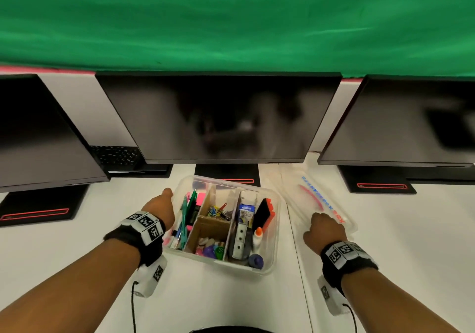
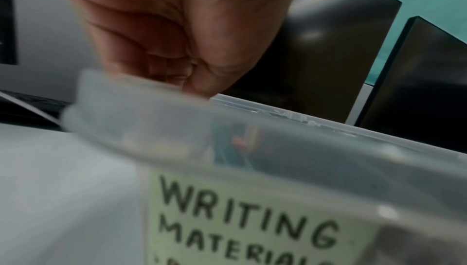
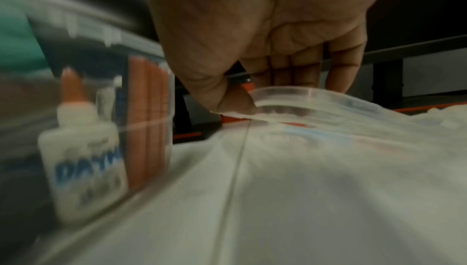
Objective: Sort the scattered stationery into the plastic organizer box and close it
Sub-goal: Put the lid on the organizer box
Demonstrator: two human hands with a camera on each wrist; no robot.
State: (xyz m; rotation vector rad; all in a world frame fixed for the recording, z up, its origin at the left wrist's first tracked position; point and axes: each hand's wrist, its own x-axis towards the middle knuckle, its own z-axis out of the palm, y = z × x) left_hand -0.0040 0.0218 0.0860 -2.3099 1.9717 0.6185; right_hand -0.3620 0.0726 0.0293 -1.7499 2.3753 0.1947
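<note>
On the white table [image 1: 77, 242], open organizer box [image 1: 273, 232] filled with stationery, left hand [image 1: 160, 208] gripping its rim, right hand [image 1: 325, 229] pinching the lid [image 1: 308, 193].

Three dark monitors [image 1: 218, 119] on white desk [image 1: 77, 229]; green backdrop [image 1: 231, 18]; keyboard [image 1: 115, 155].

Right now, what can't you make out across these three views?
- Left hand fingertips: head view, hidden behind the organizer box wall; left wrist view, blurred behind its rim.
- Label on the box: left wrist view, lower lines cut off by the frame edge.
- Lid lettering: head view, blurred.
- Glue bottle brand: right wrist view, motion-blurred.
</note>
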